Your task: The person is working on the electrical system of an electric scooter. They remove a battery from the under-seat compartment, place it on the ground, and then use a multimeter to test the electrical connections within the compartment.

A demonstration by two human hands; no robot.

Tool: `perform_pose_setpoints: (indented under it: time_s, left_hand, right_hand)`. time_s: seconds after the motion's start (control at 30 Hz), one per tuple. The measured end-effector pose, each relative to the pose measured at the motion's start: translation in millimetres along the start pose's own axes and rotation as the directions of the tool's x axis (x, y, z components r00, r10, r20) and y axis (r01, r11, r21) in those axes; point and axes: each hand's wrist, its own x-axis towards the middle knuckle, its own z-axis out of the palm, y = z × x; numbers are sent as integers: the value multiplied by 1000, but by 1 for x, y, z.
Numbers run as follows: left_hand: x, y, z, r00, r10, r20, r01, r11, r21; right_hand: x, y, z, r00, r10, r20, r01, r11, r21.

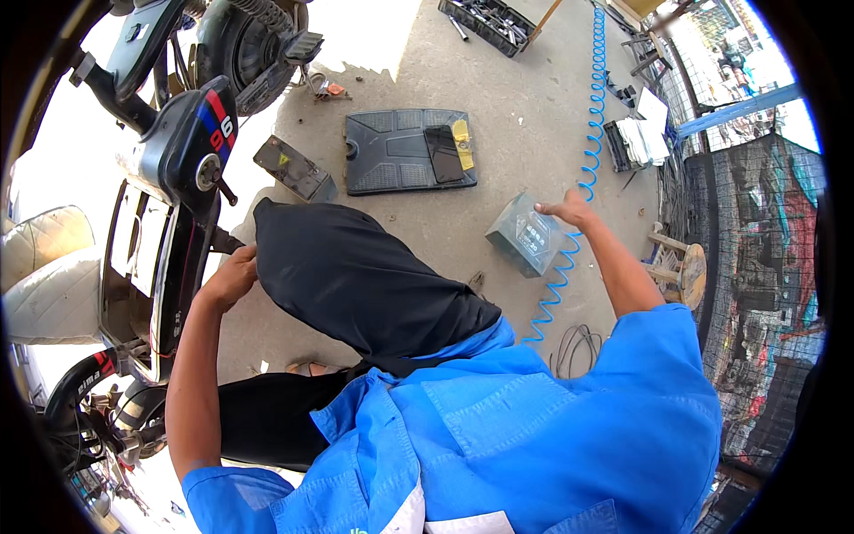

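A grey, box-shaped battery [523, 238] is tilted at the right of my knees. My right hand [567, 210] grips its upper right edge, with the thumb over the top and the other fingers mostly hidden. Beside my bent knee and the side of the electric scooter [182, 147] is my left hand [233, 276]; its fingertips are hidden, so its grip is unclear. A second battery [296, 169], dark with a yellow mark, lies on the floor ahead of the knee. Right of that is a flat black plastic cover [391, 153] carrying a dark phone [443, 153].
A coiled blue air hose [594, 133] runs down the right side, passing close to the gripped battery. Far ahead stands a black tray of tools [489, 22]. A wooden spool [692, 276] and mesh fence [756, 267] border the right. Thin black cable [576, 349] loops on the floor.
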Motion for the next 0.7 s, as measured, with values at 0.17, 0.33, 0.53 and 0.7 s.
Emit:
perform_pose_setpoints:
  time_s: [0.17,0.33,0.53,0.7]
  left_hand:
    - [-42,-47,2,985,-152,-77,162,975,153]
    - [-23,-14,7,990,-49,-133,78,971,224]
    - [-13,-24,13,982,-54,-181,90,976,198]
    - [-14,-54,11,970,-84,-229,117,984,136]
  right_hand:
    - [-55,85,95,986,147,72,-138,983,-120]
    - [-73,111,77,969,242,48,-247,937,248]
    - [-60,141,72,936,347,-59,-352,928,-122]
    - [-29,149,83,948,318,-24,-318,935,-154]
